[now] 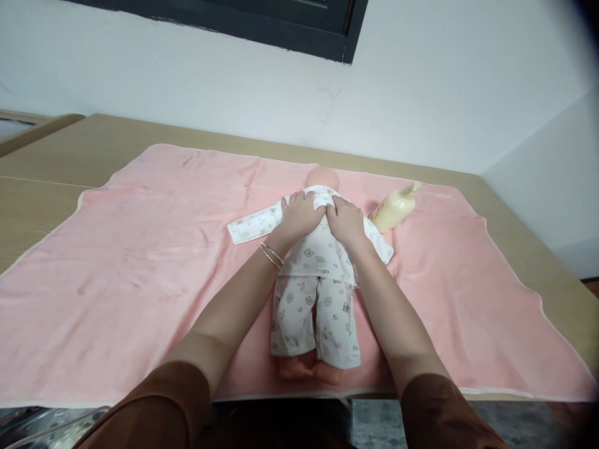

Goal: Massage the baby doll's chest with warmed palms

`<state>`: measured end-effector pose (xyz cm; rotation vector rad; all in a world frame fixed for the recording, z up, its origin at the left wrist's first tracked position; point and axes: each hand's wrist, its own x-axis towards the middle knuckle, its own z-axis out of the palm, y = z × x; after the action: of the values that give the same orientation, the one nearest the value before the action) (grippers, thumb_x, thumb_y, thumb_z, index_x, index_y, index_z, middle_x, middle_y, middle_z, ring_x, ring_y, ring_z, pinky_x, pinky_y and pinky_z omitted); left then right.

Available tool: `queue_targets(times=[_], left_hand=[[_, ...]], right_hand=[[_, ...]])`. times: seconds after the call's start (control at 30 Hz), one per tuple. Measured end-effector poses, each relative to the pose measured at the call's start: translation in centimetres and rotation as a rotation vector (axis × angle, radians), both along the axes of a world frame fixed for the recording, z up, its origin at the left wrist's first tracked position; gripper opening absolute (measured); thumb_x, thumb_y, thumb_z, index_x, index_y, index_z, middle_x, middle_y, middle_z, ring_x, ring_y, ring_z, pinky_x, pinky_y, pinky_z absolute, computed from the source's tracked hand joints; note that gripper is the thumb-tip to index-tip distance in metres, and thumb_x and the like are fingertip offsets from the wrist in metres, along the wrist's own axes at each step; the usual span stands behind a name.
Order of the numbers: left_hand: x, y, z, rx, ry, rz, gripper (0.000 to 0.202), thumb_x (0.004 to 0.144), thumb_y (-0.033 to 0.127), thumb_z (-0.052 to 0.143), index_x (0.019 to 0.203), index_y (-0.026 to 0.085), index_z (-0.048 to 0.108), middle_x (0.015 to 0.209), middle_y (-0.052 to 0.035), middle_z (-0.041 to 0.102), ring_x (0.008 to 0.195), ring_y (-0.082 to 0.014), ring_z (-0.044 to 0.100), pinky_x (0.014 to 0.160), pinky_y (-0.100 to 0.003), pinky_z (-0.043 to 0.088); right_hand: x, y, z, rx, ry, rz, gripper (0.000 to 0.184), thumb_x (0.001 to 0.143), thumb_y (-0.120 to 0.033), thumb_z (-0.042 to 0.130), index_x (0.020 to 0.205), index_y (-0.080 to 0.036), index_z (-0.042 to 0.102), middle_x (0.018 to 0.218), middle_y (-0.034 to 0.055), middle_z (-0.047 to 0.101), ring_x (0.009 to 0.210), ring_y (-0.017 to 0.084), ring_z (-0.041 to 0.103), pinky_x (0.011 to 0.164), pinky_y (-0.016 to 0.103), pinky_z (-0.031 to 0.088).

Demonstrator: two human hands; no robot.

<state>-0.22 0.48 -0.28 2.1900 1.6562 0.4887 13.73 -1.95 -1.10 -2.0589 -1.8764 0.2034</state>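
A baby doll (322, 255) in white printed pyjamas lies on a pink blanket (140, 268), its head at the far side and its bare feet toward me. Its face is not visible. My left hand (302, 218) rests flat on the doll's upper body at the left shoulder side, fingers stretched out. Beside it, my right hand (345, 219) lies on the other shoulder side, fingers also extended. The thumbs nearly meet over the middle. One pyjama sleeve (255, 224) stretches out to the left; the other slants down to the right.
A cream-coloured pump bottle (395, 209) lies on its side on the blanket, right of the doll. The blanket covers much of a wooden table (116, 134). Behind it stands a white wall (412, 93) with a dark frame (299, 37) above.
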Motion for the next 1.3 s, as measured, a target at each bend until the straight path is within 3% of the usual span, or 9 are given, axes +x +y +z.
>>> queue_targets(times=[0.17, 0.57, 0.77, 1.0, 1.3], left_hand=[[-0.2, 0.3, -0.2, -0.007, -0.006, -0.015, 0.062, 0.103, 0.047, 0.039, 0.156, 0.019, 0.051, 0.166, -0.0182, 0.052, 0.159, -0.0346, 0.041, 0.135, -0.065, 0.018], [-1.0, 0.6, 0.3, -0.003, 0.027, -0.075, 0.061, 0.102, 0.049, 0.042, 0.154, 0.019, 0.056, 0.162, -0.0176, 0.057, 0.153, -0.0355, 0.048, 0.13, -0.058, 0.03], [-1.2, 0.9, 0.2, 0.002, 0.04, -0.105, 0.064, 0.103, 0.05, 0.041, 0.157, 0.019, 0.053, 0.164, -0.0173, 0.055, 0.155, -0.0357, 0.046, 0.131, -0.059, 0.028], [-1.1, -0.3, 0.7, 0.023, 0.066, -0.111, 0.06, 0.107, 0.045, 0.036, 0.159, 0.019, 0.051, 0.168, -0.0189, 0.05, 0.157, -0.0365, 0.043, 0.131, -0.063, 0.027], [-0.6, -2.2, 2.0, 0.023, 0.134, -0.108, 0.054, 0.11, 0.038, 0.033, 0.154, 0.016, 0.056, 0.166, -0.0215, 0.05, 0.157, -0.0371, 0.042, 0.127, -0.059, 0.034]], right_hand=[[-0.1, -0.2, 0.1, -0.005, 0.025, 0.005, 0.059, 0.108, -0.037, 0.028, 0.157, -0.017, 0.054, 0.165, 0.016, 0.056, 0.153, 0.038, 0.047, 0.127, 0.072, 0.028], [0.1, -0.2, 0.3, -0.058, 0.03, 0.012, 0.063, 0.109, -0.039, 0.026, 0.164, -0.017, 0.047, 0.173, 0.0147, 0.047, 0.158, 0.038, 0.041, 0.13, 0.075, 0.023], [0.3, -0.1, 0.5, -0.084, 0.03, 0.016, 0.063, 0.109, -0.04, 0.026, 0.166, -0.021, 0.046, 0.175, 0.0121, 0.044, 0.16, 0.035, 0.04, 0.13, 0.075, 0.023], [0.6, 0.0, 0.3, -0.069, 0.046, 0.021, 0.064, 0.107, -0.041, 0.029, 0.164, -0.02, 0.049, 0.173, 0.0134, 0.047, 0.157, 0.037, 0.043, 0.129, 0.074, 0.025], [0.7, 0.1, 0.3, -0.07, 0.052, 0.009, 0.063, 0.106, -0.042, 0.03, 0.162, -0.023, 0.053, 0.169, 0.0127, 0.052, 0.155, 0.037, 0.047, 0.129, 0.071, 0.027]])
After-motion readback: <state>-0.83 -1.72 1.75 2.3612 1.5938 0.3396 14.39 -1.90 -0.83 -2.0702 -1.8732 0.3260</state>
